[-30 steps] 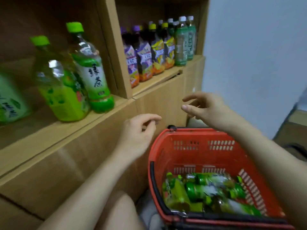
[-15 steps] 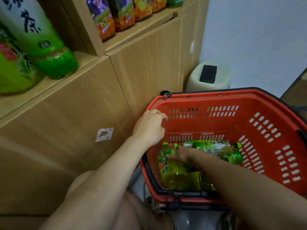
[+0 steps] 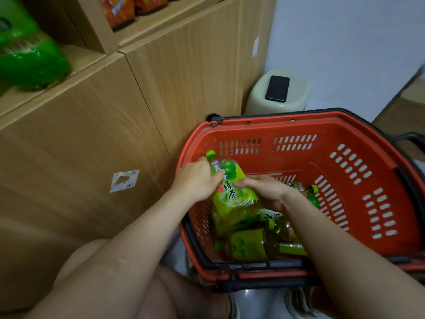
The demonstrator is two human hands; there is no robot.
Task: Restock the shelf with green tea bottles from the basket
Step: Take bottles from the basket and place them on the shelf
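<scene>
A red plastic basket (image 3: 358, 171) sits on the floor by the wooden shelf unit (image 3: 96, 125). Inside it I hold a green tea bottle (image 3: 232, 192) with a green cap, tilted up against the left wall. My left hand (image 3: 197, 178) grips its neck and upper part. My right hand (image 3: 266, 189) grips its middle from the right. Several more green tea bottles (image 3: 253, 245) lie on the basket floor under my right forearm. A green bottle base (image 3: 34, 63) stands on the shelf at the top left.
Orange-labelled bottles (image 3: 119, 10) stand in the neighbouring shelf compartment at the top. A beige stool (image 3: 257, 97) with a black phone (image 3: 277, 88) on it stands behind the basket by the wall. My bare knees are at the bottom, beside the basket.
The view dropped from the shelf to the basket. Both hands came down into it; my right hand took a bottle, my left hand joined it, and the bottle now rises at the left wall.
</scene>
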